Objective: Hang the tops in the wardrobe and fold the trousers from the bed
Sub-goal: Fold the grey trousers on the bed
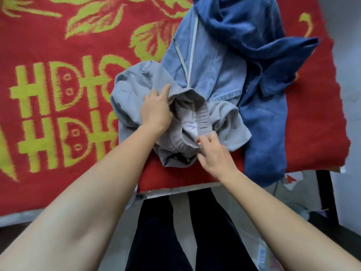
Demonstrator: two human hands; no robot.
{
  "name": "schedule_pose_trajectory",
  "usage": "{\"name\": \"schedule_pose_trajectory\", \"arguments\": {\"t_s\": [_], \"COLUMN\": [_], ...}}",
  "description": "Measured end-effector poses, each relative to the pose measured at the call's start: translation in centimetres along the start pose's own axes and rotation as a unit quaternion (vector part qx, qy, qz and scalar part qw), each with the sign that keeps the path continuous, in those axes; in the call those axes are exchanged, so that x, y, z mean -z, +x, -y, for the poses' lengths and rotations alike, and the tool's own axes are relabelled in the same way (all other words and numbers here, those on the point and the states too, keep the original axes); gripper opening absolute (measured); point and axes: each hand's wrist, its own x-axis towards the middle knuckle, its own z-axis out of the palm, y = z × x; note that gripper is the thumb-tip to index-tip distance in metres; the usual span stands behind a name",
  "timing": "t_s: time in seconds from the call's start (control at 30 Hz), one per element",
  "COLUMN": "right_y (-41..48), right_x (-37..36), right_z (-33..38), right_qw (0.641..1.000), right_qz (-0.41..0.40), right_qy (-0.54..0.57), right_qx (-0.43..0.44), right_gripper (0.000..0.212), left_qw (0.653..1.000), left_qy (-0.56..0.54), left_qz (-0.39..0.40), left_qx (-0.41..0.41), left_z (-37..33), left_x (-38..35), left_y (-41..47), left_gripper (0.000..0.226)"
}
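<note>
We log: red woven bed blanket with yellow-green pattern (58, 45), cut off at the left. Dark blue denim garment (244, 26) lies over pale blue denim garment (214, 71) near the right edge, their type unclear. Grey elastic-waisted cotton trousers (132, 89) are bunched at the near edge, legs hidden. Left hand (156, 112) grips the waistband with fingertips buried; right hand (213, 153) pinches it.

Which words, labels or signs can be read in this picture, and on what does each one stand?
"囍" (double happiness, lying sideways, partly cut off): woven large in yellow-green on the red blanket.
Oval patch on the grey trousers: too blurred to read.
Dark print at the near edge of the grey trousers: partly hidden, not readable.
</note>
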Motion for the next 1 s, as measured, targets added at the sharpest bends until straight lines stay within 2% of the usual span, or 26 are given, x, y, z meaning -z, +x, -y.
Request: {"name": "schedule_pose_trajectory", "arguments": {"t_s": [0.03,0.1,0.17,0.2,0.27,0.37,0.43,0.5,0.6,0.7,0.8,0.87,0.93,1.0], "right_y": [0.5,1.5,2.6,3.1,4.0,5.0,5.4,5.8,6.2,5.9,4.4,3.8,2.9,2.1], "right_x": [1.0,3.0,5.1,6.1,8.1,12.7,16.6,20.7,27.3,33.2,37.1,38.8,40.4,42.3], "right_z": [-0.3,-0.5,0.3,1.2,3.8,8.3,11.0,14.1,19.5,24.5,28.5,29.9,31.3,32.8], "right_qw": [0.997,0.987,0.991,0.993,0.990,0.974,0.951,0.933,0.914,0.892,0.885,0.882,0.871,0.856], "right_qz": [-0.040,-0.078,-0.050,-0.028,-0.002,0.009,-0.030,-0.095,-0.199,-0.322,-0.366,-0.380,-0.399,-0.420], "right_qy": [0.019,0.030,-0.022,-0.065,-0.132,-0.223,-0.307,-0.346,-0.347,-0.303,-0.268,-0.254,-0.260,-0.269], "right_qx": [-0.067,-0.140,-0.126,-0.097,-0.044,-0.026,0.001,0.032,0.066,0.094,0.105,0.113,0.124,0.135], "right_gripper": [0.038,0.059,0.073,0.069,0.049,0.030,0.024,0.021,0.021,0.030,0.028,0.026,0.025,0.026], "left_qw": [1.000,0.998,0.994,0.993,0.994,0.994,0.992,0.986,0.967,0.940,0.902,0.885,0.882,0.873], "left_qy": [0.005,0.019,0.026,0.030,0.040,0.082,0.096,0.079,0.028,-0.011,0.043,0.089,0.148,0.199], "left_qz": [-0.004,-0.015,-0.024,-0.022,-0.020,-0.038,-0.080,-0.149,-0.251,-0.338,-0.420,-0.437,-0.412,-0.402], "left_qx": [0.014,0.055,0.102,0.113,0.104,0.059,0.037,0.018,-0.024,-0.032,-0.087,-0.131,-0.172,-0.191], "left_z": [1.6,5.3,8.3,9.3,10.3,10.7,10.8,10.5,9.6,9.0,8.8,8.7,8.8,9.1], "left_x": [0.8,3.2,6.2,7.8,10.8,15.8,20.0,25.2,33.6,41.3,46.3,48.2,50.0,52.1], "left_y": [-1.0,-2.8,-4.6,-5.5,-7.4,-9.8,-10.7,-11.4,-12.0,-13.0,-15.0,-15.9,-17.1,-17.8], "left_gripper": [0.073,0.072,0.072,0.071,0.069,0.062,0.057,0.054,0.056,0.054,0.043,0.062,0.082,0.084]}}
